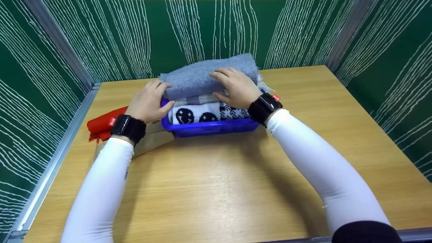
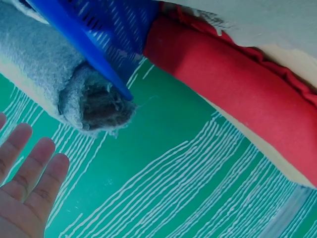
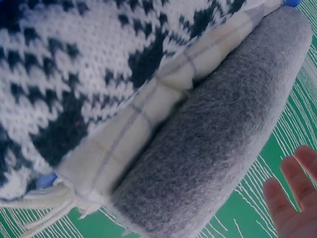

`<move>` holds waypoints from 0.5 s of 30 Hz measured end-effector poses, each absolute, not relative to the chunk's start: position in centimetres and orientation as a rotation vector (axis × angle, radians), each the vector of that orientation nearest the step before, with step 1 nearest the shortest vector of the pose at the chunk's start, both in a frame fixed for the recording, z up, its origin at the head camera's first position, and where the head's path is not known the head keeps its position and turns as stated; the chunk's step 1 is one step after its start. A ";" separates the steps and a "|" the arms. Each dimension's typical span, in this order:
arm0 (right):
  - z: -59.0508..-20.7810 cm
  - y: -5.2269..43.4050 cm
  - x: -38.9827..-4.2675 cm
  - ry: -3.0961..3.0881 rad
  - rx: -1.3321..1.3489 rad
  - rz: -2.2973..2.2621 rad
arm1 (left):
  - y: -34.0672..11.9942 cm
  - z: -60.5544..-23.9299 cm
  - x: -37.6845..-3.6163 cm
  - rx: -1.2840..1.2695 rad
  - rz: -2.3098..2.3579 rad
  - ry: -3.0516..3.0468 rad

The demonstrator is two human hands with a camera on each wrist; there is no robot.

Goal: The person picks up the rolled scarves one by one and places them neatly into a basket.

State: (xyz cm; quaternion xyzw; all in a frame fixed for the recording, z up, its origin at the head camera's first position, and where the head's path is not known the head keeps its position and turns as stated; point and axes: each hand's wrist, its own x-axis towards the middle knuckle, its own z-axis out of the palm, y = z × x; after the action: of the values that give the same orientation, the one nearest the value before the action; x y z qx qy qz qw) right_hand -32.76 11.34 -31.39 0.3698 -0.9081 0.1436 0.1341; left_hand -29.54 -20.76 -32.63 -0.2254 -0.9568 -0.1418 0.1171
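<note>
fuzzy grey felt roll (image 1: 209, 76), glossy plastic basket (image 1: 212, 127), matt wood table (image 1: 219, 175).

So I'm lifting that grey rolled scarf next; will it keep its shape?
Probably not: the grey rolled scarf looks soft and fuzzy, so it may sag or unroll. It seems light, and, lying on top of the blue basket, it could roll off if pushed.

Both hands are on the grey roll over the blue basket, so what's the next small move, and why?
Probably press the grey roll down into the blue basket: it sits above the patterned knit, and both the left hand and right hand lie flat on it.
</note>
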 end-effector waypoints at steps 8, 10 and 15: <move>-32.1 10.7 -32.3 -2.588 1.107 0.438 | -21.1 -33.0 -28.9 -0.660 -0.423 -2.798; -32.1 10.6 -32.0 -2.575 1.120 0.441 | -21.1 -33.0 -28.7 -0.669 -0.424 -2.788; -32.2 10.1 -31.5 -2.560 1.146 0.432 | -21.2 -33.0 -28.1 -0.681 -0.418 -2.776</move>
State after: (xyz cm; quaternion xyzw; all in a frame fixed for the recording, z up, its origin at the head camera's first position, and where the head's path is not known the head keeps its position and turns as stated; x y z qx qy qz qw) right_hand -31.49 10.13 -32.18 0.3992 -0.8918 0.1504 0.1510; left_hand -28.11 -21.21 -33.00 -0.2339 -0.9533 -0.1437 0.1262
